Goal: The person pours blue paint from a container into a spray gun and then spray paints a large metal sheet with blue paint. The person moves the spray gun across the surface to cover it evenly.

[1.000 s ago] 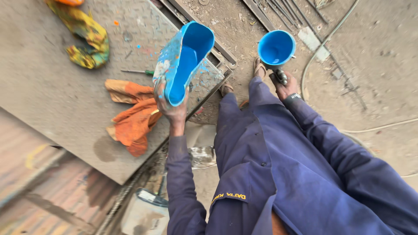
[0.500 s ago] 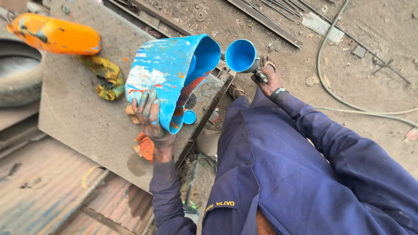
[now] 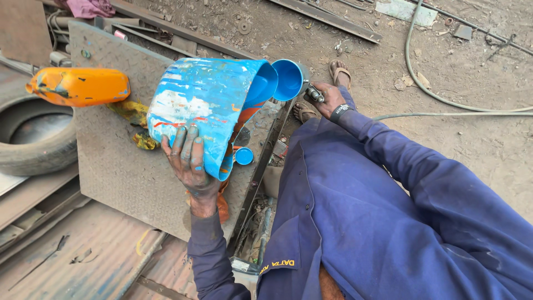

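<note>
Blue paint-smeared plastic container (image 3: 205,108): large, cut open at the top, streaked white, red and orange; held tipped on its side above the plate, its open mouth turned toward the small cup.
Left hand (image 3: 189,161): paint-stained, clamped on the container's lower end, fingers (image 3: 186,145) spread across its outer wall, thumb hidden behind it.
Small round blue cup (image 3: 290,79): open-topped, blue inside, mounted on a dark metal tool body; it sits just beside the container's mouth, and its rim appears to touch the container's edge, though contact cannot be confirmed.
Right hand (image 3: 327,100): closed around the dark tool handle (image 3: 315,93) below the cup; a dark band circles the wrist.
Grey checker-pattern steel plate (image 3: 116,166): flat work surface under the container, stained with paint.
Small blue round lid (image 3: 243,156): lies on the plate near its right edge, below the container.
Orange plastic jug (image 3: 78,86): lies on its side on the plate's left edge, well apart from the left hand.
Yellow stained rag (image 3: 133,119): crumpled on the plate beside the jug.
Worn rubber tyre (image 3: 33,139): on the ground left of the plate.
Grey hose (image 3: 444,103): curves over the dirt ground at right.
Dark blue coverall sleeves (image 3: 388,211): cover both arms.
Sandalled feet (image 3: 338,69): on the dirt beyond the right hand.
</note>
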